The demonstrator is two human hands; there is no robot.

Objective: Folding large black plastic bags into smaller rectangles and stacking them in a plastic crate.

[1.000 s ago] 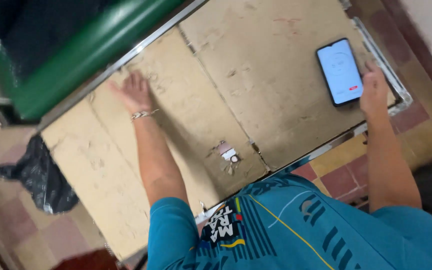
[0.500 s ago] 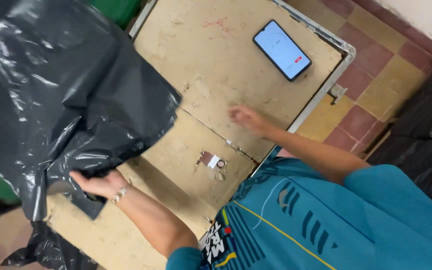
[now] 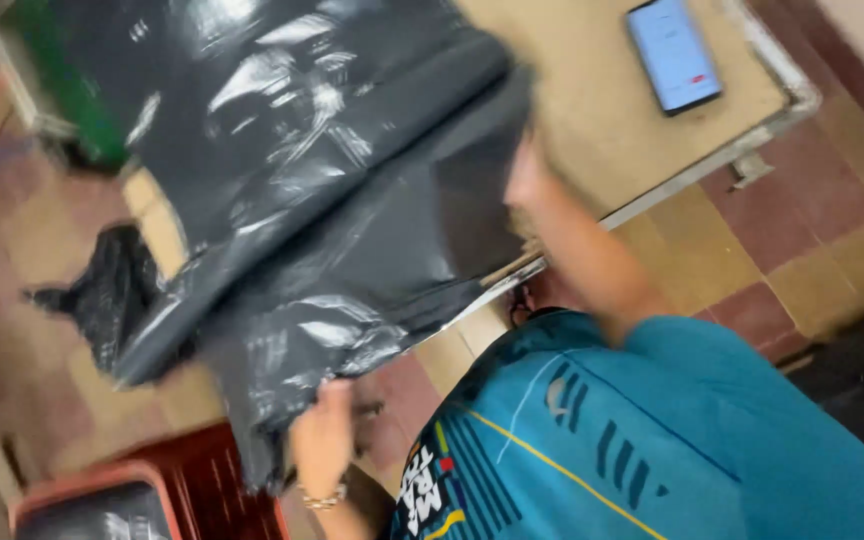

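Two hands work a big black plastic bag [image 3: 322,190] draped over the desk [image 3: 602,120]: left hand [image 3: 324,432] pinches its near edge, right hand [image 3: 524,175] blurred at its right side, grip unclear. Best to keep the edge taut, clear of the far-right phone [image 3: 674,52].
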